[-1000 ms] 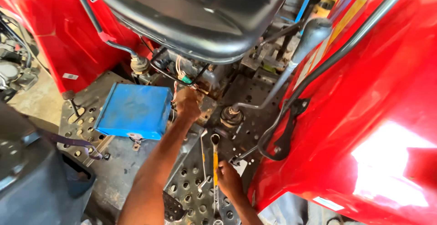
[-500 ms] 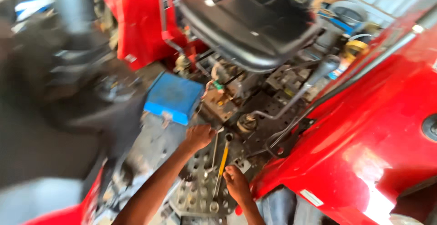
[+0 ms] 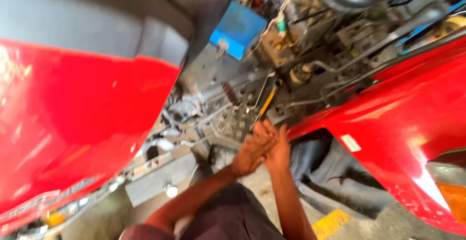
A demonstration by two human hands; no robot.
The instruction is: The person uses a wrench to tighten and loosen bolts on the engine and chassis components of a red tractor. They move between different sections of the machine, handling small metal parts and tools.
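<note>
compared with half a second before, the view had swung down and back, so the red fender (image 3: 82, 123) filled the left side and the blue box (image 3: 238, 29) sat higher in the frame. the left hand (image 3: 250, 152), which had been spread on the perforated footplate (image 3: 233, 118), now lay against the right hand (image 3: 277, 148), the two pressed together at the plate's near edge. the yellow-handled tool (image 3: 267, 101) lay on the footplate just beyond the fingertips, its long axis running from near the hands up and away toward the machinery, metal end farthest. it looked slim, with a yellow shaft and grey steel tip, blurred. neither grip closed on anything; the fingers looked loosely curled.
</note>
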